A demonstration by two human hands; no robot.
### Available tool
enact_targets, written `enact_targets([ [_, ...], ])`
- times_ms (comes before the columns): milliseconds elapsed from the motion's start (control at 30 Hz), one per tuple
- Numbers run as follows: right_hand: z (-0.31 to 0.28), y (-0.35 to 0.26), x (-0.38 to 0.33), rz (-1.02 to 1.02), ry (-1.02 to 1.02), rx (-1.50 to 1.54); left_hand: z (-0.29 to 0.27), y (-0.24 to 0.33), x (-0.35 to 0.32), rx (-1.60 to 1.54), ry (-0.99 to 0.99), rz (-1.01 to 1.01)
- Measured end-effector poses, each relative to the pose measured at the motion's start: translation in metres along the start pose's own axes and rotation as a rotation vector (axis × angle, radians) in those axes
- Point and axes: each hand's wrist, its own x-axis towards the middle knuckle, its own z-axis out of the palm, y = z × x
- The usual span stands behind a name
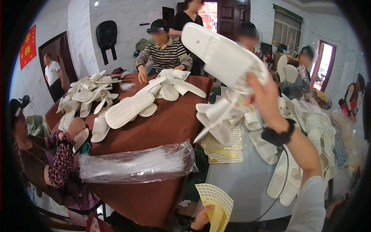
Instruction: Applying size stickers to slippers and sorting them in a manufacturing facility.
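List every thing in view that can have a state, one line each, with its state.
right hand: raised, gripping a white slipper
white slipper: held in the air, sole side towards the camera
left hand: low, holding a yellow sticker sheet
yellow sticker sheet: curled, partly peeled
clear plastic bags: bundled, lying flat on the brown table
brown table: covered with loose slipper piles
dark wooden door: closed

- A dark red cloth-covered tabletop (162, 127) carries heaps of flat white fabric slippers (127, 108) and a clear plastic bundle of thin white strips (139, 164) near its front edge.
- Beside it, a grey tabletop (243, 181) bears more white slippers (305, 131) and yellow dotted sticker sheets (224, 149).
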Motion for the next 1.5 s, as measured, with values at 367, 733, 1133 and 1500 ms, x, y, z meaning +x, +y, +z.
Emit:
enact_targets([
  [367, -0.147, -0.012, -0.100, 0.517, -0.267, -0.160, 0.075, 0.028, -0.023, 0.269, 0.125, 0.329],
  [733, -0.195, 0.012, -0.185, 0.828, -0.146, 0.159, 0.056, 0.032, -0.021, 0.307, 0.075, 0.285],
  [1133, -0.147, 0.044, -0.176, 0.766, -0.158, 0.816, 0.077, 0.031, -0.038, 0.277, 0.084, 0.342],
  [1500, -0.214, 0.126, -0.209, 0.961, -0.532, 0.352, 0.055, 0.029, -0.023, 0.210, 0.094, 0.412],
])
